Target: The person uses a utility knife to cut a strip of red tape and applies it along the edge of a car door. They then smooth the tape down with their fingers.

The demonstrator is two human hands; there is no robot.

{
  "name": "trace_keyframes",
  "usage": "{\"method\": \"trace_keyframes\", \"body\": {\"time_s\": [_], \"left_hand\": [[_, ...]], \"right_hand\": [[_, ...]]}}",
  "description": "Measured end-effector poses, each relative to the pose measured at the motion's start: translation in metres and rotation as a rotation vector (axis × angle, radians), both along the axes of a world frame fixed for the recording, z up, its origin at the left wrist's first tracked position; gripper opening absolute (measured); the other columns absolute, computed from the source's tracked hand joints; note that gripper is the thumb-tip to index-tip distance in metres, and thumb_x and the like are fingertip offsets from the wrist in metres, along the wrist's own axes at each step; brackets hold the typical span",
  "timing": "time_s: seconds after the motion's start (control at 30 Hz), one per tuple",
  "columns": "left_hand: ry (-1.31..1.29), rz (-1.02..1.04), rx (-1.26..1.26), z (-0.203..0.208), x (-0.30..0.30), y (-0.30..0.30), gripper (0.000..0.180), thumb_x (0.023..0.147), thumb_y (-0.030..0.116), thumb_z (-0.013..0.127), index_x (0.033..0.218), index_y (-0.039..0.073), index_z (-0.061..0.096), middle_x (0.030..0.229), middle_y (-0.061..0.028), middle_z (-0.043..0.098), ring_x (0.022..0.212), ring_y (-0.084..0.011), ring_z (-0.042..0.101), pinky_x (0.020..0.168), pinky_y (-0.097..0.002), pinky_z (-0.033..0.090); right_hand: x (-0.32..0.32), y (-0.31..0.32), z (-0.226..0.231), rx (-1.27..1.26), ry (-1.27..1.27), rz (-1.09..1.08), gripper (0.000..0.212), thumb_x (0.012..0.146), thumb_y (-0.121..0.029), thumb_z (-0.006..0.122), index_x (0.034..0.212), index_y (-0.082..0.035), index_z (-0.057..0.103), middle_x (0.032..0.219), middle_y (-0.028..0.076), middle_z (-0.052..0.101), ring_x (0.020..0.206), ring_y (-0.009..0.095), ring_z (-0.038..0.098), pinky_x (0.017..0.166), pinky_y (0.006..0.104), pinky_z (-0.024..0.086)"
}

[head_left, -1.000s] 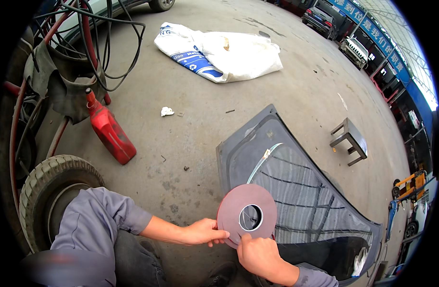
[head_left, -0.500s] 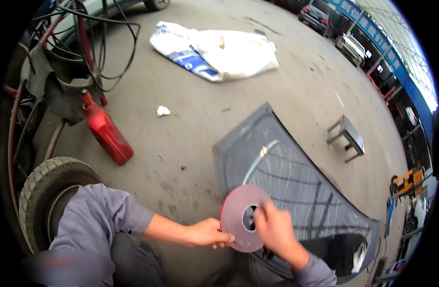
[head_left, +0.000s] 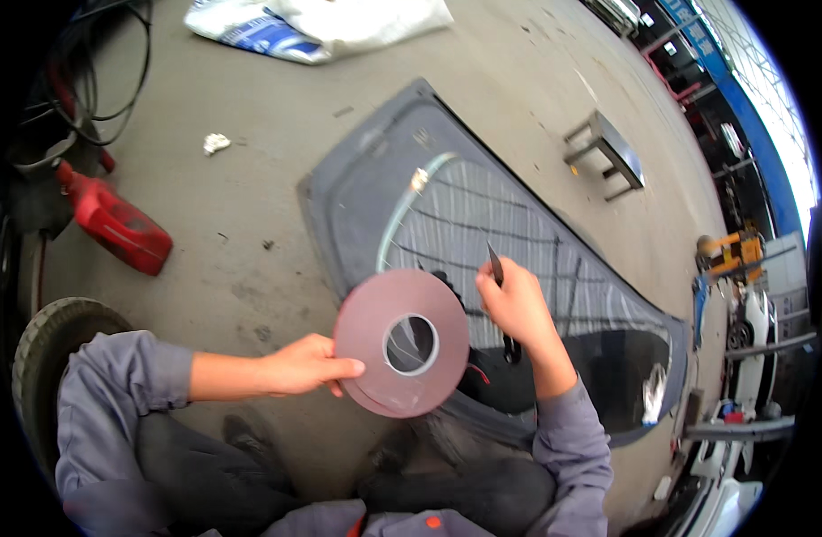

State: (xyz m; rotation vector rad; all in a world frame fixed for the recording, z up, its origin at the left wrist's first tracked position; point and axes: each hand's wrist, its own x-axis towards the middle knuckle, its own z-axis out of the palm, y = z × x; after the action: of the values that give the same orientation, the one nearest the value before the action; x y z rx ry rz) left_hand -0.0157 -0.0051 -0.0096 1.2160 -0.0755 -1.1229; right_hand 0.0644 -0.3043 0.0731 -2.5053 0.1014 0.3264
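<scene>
My left hand (head_left: pixel 305 365) grips the left edge of a wide, flat roll of reddish-brown tape (head_left: pixel 362 313), thumb on its face. The roll has a pale core ring with an open centre. A short red strip of tape end (head_left: pixel 480 372) sticks out at its lower right. My right hand (head_left: pixel 520 304) is closed round a slim dark knife (head_left: pixel 495 261), its pointed blade up and its black handle showing below the fist. Both hands are above a large dark grey car panel (head_left: pixel 357 192) lying on the floor, with a pale tube curving across it.
A red plastic jug (head_left: pixel 120 228) and a tyre (head_left: pixel 48 345) are at the left. White and blue sacking (head_left: pixel 357 27) lies at the far side. A small dark stool (head_left: pixel 612 148) stands beyond the panel. Crumpled white paper (head_left: pixel 216 143) is on the floor.
My right hand has come away from the roll's centre to the right, and the knife now shows in it. The roll and left hand are further left in view; the view has shifted.
</scene>
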Motion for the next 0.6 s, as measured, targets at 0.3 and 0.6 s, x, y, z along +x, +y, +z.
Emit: {"method": "trace_keyframes", "body": {"time_s": [0.3, 0.6], "left_hand": [[-0.255, -0.359, 0.034, 0.064, 0.083, 0.032, 0.029, 0.092, 0.019, 0.064, 0.111, -0.001, 0.068, 0.101, -0.0057, 0.071, 0.096, -0.0100, 0.061, 0.087, -0.0298, 0.049], [-0.974, -0.186, 0.629, 0.097, 0.160, -0.001, 0.030, 0.082, 0.019, 0.068, 0.102, -0.003, 0.063, 0.085, -0.0116, 0.068, 0.078, -0.0217, 0.066, 0.070, -0.0360, 0.053]], "right_hand": [[-0.016, -0.007, 0.007, 0.284, 0.191, 0.106, 0.040, 0.088, -0.025, 0.066, 0.114, 0.005, 0.059, 0.092, 0.009, 0.068, 0.058, 0.012, 0.057, 0.050, 0.0276, 0.048], [-0.018, 0.016, -0.017, 0.459, 0.397, 0.032, 0.028, 0.090, -0.021, 0.065, 0.091, 0.006, 0.060, 0.064, 0.006, 0.058, 0.046, 0.010, 0.053, 0.043, 0.0273, 0.043]]}}
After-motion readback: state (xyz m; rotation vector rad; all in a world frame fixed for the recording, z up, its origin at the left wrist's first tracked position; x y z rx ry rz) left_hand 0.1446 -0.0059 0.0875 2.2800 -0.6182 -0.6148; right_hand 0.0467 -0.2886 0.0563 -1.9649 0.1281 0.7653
